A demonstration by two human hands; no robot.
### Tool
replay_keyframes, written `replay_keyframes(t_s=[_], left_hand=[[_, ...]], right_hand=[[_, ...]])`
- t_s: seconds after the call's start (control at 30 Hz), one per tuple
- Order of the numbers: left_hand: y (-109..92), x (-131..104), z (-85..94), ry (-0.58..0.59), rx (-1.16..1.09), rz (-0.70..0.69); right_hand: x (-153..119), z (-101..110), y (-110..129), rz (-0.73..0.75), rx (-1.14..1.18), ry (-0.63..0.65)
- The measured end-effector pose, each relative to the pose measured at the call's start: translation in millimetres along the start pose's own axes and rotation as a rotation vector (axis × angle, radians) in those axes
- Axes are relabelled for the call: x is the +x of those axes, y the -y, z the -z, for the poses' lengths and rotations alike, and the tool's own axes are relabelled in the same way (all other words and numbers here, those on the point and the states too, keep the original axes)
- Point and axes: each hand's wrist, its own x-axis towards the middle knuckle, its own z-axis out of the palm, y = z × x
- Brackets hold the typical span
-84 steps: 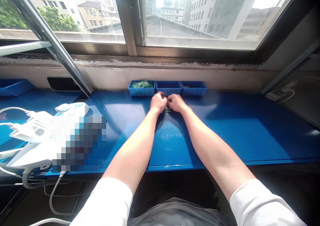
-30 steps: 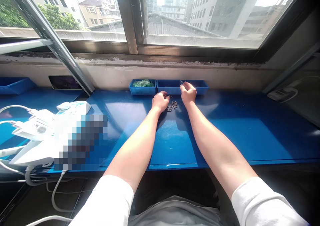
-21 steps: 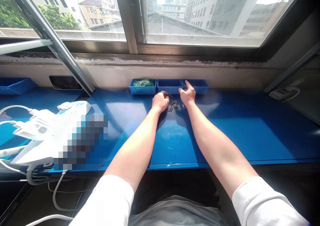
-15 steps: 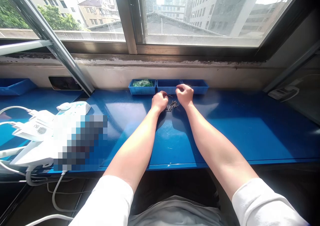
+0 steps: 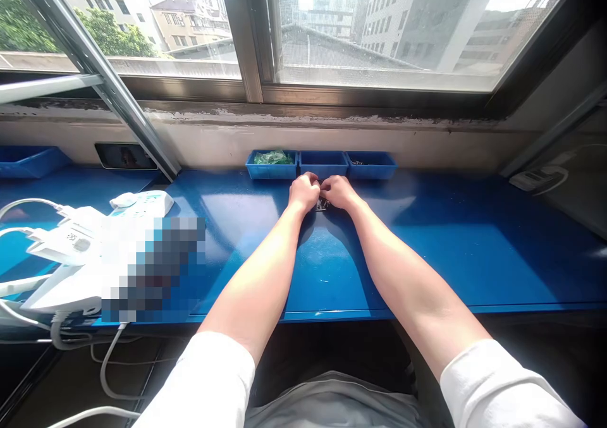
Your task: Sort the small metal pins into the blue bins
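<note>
My left hand (image 5: pixel 305 192) is closed in a pinch above the blue tabletop. A thin dark screw showed at its fingertips a moment ago; the fingers now mostly hide it. My right hand (image 5: pixel 338 191) is also closed, its fingertips meeting those of the left hand, and whatever is between them is too small to make out. Just below the fingertips lies a small pile of dark screws (image 5: pixel 322 205), partly covered by the right hand. Behind the hands stand a middle blue bin (image 5: pixel 323 170) and a right blue bin (image 5: pixel 372 171) with a few small metal pieces inside.
A left blue bin (image 5: pixel 271 172) holds green-tinted plastic bags. On the left of the blue table (image 5: pixel 427 251) lie a white power strip (image 5: pixel 147 201) with plugs and cables, and a blurred dark object (image 5: pixel 164 263). A phone (image 5: pixel 124 156) leans on the wall behind a metal post (image 5: pixel 128 115).
My right hand has moved left and down from in front of the bins to meet my left hand. It now covers part of the screw pile. The left hand has hardly moved.
</note>
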Motion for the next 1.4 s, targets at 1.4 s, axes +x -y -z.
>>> replay_keyframes(t_s=[1.4], left_hand=[[-17.2, -9.8, 10.8, 0.066, 0.106, -0.078]], right_hand=[[8.1, -8.0, 7.7, -0.264, 0.638, -0.297]])
